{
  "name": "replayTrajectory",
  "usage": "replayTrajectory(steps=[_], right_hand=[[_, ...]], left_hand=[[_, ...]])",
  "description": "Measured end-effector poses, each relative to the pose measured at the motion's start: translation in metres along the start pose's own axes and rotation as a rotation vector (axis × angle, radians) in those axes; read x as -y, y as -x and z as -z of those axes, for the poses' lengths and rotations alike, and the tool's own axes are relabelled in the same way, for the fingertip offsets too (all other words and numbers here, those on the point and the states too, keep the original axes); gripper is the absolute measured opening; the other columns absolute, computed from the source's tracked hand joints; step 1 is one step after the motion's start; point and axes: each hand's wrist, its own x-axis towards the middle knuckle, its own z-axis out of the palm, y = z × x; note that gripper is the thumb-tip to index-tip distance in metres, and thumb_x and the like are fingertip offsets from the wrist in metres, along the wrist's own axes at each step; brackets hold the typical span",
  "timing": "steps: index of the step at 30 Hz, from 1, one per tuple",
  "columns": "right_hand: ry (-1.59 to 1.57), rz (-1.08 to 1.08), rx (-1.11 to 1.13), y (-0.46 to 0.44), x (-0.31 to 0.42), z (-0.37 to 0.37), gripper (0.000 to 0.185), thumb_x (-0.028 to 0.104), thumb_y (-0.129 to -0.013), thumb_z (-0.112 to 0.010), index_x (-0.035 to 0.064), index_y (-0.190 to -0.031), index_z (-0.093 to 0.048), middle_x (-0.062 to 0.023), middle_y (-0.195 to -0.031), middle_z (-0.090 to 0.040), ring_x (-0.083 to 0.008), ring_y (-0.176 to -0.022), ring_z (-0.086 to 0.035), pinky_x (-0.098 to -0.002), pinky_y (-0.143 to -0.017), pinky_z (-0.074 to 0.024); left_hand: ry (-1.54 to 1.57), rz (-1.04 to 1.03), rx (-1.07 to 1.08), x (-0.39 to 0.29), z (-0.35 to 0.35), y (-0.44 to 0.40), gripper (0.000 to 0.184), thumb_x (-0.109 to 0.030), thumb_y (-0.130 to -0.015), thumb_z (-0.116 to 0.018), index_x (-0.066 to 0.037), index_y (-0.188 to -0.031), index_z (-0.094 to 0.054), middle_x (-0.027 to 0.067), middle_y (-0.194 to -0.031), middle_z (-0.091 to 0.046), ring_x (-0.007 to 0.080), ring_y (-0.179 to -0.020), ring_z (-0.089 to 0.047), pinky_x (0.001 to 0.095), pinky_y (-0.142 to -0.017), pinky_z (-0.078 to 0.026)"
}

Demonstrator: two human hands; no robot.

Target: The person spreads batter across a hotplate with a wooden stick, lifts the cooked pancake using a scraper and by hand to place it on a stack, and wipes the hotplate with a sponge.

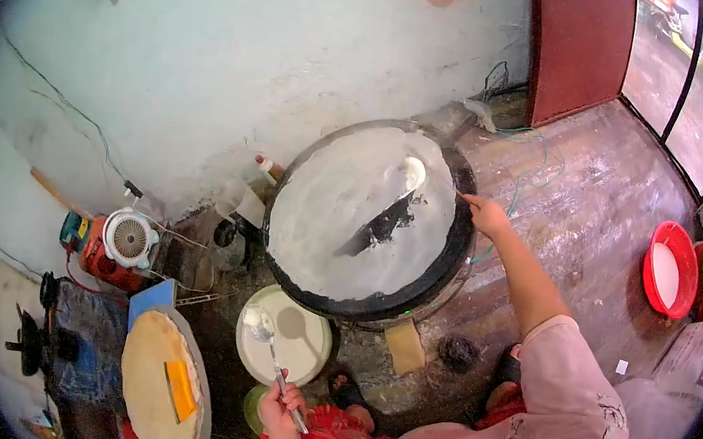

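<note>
My left hand [284,404] is closed round the metal handle of a ladle [274,356]. The ladle's white-coated bowl is over a round tub of white batter [302,348]. On the far side, my right hand [484,215] pinches a thin brown stick [463,197] at the right rim of a large round black griddle [398,305]; the stick's far end cannot be made out. A thin white batter layer [318,207] covers most of the griddle. A thicker white pool lies near its upper right, beside a dark uncoated streak.
At lower left, a stack of round flatbreads [145,369] carries an orange scraper [180,391]. A machine with a white round fan [130,238] stands by the wall. A red basin [686,266] sits on the floor at right. A cable [518,186] trails behind the griddle.
</note>
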Motion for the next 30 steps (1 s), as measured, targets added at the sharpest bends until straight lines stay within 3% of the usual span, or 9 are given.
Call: replayTrajectory(steps=[2, 4, 8, 13, 17, 19, 25, 28, 30], right_hand=[[-0.024, 0.105, 0.031, -0.008, -0.008, -0.001, 0.028, 0.020, -0.085, -0.049, 0.0217, -0.111, -0.060, -0.0160, -0.099, -0.062, -0.0320, -0.089, -0.059, -0.0395, -0.078, -0.0469], [-0.320, -0.147, 0.287, -0.003, -0.002, 0.017, 0.026, 0.022, -0.085, -0.051, 0.0240, -0.108, -0.061, -0.0129, -0.102, -0.062, -0.0300, -0.092, -0.059, -0.0376, -0.079, -0.0469], [-0.059, 0.040, 0.066, -0.014, -0.018, -0.014, 0.028, 0.025, -0.083, -0.052, 0.0246, -0.110, -0.061, -0.0094, -0.101, -0.063, -0.0258, -0.090, -0.060, -0.0359, -0.080, -0.0466], [0.041, -0.005, 0.352, 0.031, 0.015, 0.053, 0.028, 0.025, -0.086, -0.046, 0.0244, -0.109, -0.062, -0.0108, -0.097, -0.063, -0.0246, -0.085, -0.062, -0.0363, -0.076, -0.0469], [-0.072, -0.241, 0.190, 0.031, -0.012, 0.039, 0.028, 0.025, -0.085, -0.047, 0.0231, -0.110, -0.061, -0.0114, -0.098, -0.063, -0.0267, -0.086, -0.061, -0.0366, -0.076, -0.0470], [-0.115, 0.070, 0.039, 0.032, -0.027, -0.008, 0.028, 0.025, -0.086, -0.047, 0.0232, -0.110, -0.060, -0.0118, -0.099, -0.062, -0.0295, -0.089, -0.060, -0.0371, -0.077, -0.0471], [0.036, 0.051, 0.378, 0.088, 0.030, 0.047, 0.027, 0.026, -0.087, -0.046, 0.0259, -0.110, -0.060, -0.0125, -0.093, -0.063, -0.0282, -0.086, -0.061, -0.0385, -0.072, -0.0479], [-0.070, -0.187, 0.120, 0.098, 0.010, 0.040, 0.026, 0.027, -0.087, -0.047, 0.0265, -0.109, -0.060, -0.0134, -0.089, -0.063, -0.0280, -0.081, -0.062, -0.0389, -0.070, -0.0480], [-0.110, -0.119, 0.097, 0.101, -0.004, -0.010, 0.026, 0.027, -0.087, -0.047, 0.0253, -0.109, -0.061, -0.0138, -0.087, -0.063, -0.0283, -0.079, -0.062, -0.0393, -0.069, -0.0481]], left_hand=[[-0.005, -0.015, 0.004, 0.000, 0.001, 0.000, 0.030, -0.020, -0.093, -0.037, -0.002, -0.114, -0.048, 0.0066, -0.071, -0.044, 0.0120, -0.053, -0.040, 0.0237, -0.044, -0.035], [-0.001, -0.022, 0.005, 0.004, 0.000, -0.003, 0.030, -0.020, -0.093, -0.037, -0.002, -0.114, -0.048, 0.0067, -0.071, -0.044, 0.0120, -0.053, -0.040, 0.0238, -0.044, -0.035], [0.011, -0.032, -0.004, 0.006, -0.003, -0.004, 0.029, -0.019, -0.093, -0.037, -0.002, -0.113, -0.047, 0.0073, -0.072, -0.045, 0.0122, -0.052, -0.040, 0.0239, -0.044, -0.036], [0.008, -0.020, -0.011, 0.007, -0.008, -0.002, 0.028, -0.019, -0.093, -0.037, -0.002, -0.112, -0.048, 0.0073, -0.073, -0.045, 0.0115, -0.051, -0.039, 0.0233, -0.042, -0.035], [-0.004, -0.037, -0.030, 0.009, -0.008, -0.001, 0.027, -0.019, -0.093, -0.038, -0.002, -0.111, -0.048, 0.0066, -0.071, -0.044, 0.0113, -0.051, -0.039, 0.0227, -0.041, -0.034], [-0.002, -0.035, -0.043, 0.011, -0.016, 0.001, 0.027, -0.017, -0.093, -0.037, -0.001, -0.112, -0.047, 0.0047, -0.068, -0.042, 0.0107, -0.050, -0.038, 0.0226, -0.041, -0.034], [0.008, 0.010, -0.001, 0.007, -0.010, 0.005, 0.028, -0.020, -0.094, -0.035, -0.003, -0.112, -0.049, 0.0076, -0.072, -0.046, 0.0117, -0.051, -0.038, 0.0221, -0.041, -0.034], [-0.041, 0.002, 0.003, 0.004, -0.003, 0.002, 0.029, -0.020, -0.094, -0.035, -0.004, -0.112, -0.049, 0.0079, -0.073, -0.046, 0.0115, -0.051, -0.038, 0.0220, -0.041, -0.034], [-0.037, -0.004, -0.002, 0.005, -0.004, 0.005, 0.028, -0.020, -0.093, -0.035, -0.004, -0.112, -0.049, 0.0085, -0.073, -0.047, 0.0118, -0.050, -0.038, 0.0226, -0.041, -0.034]])
